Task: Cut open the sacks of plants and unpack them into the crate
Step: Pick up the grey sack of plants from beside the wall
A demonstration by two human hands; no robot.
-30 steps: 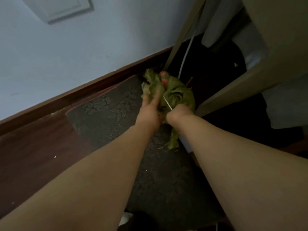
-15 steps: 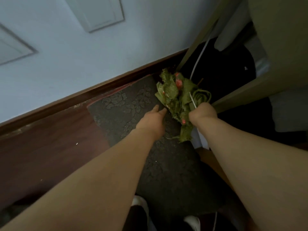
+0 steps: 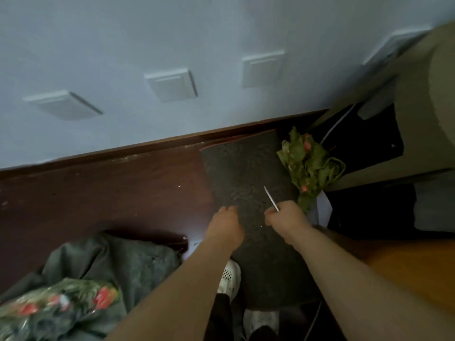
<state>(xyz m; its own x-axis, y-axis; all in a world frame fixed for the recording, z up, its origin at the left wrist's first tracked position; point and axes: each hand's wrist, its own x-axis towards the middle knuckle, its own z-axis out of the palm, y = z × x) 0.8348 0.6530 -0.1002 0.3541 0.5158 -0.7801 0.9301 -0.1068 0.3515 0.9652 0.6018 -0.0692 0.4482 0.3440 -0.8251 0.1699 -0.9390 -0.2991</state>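
Note:
A bunch of green plants with red flowers lies at the right edge of a dark mat, against a dark opening. My right hand grips a thin blade that points up and left, a short way below the bunch. My left hand hovers over the mat with fingers loosely curled and holds nothing. At the lower left a grey-green sack lies crumpled, with more wrapped plants with red flowers on it. No crate is identifiable.
A pale wall with a brown skirting board runs behind the dark red floor. An olive cabinet stands at the right. My white shoes are below my arms. A white paper lies by the bunch.
Both hands have pulled back from the bunch, which now lies alone by the mat's edge. The view has tipped back, bringing the sack at lower left into sight.

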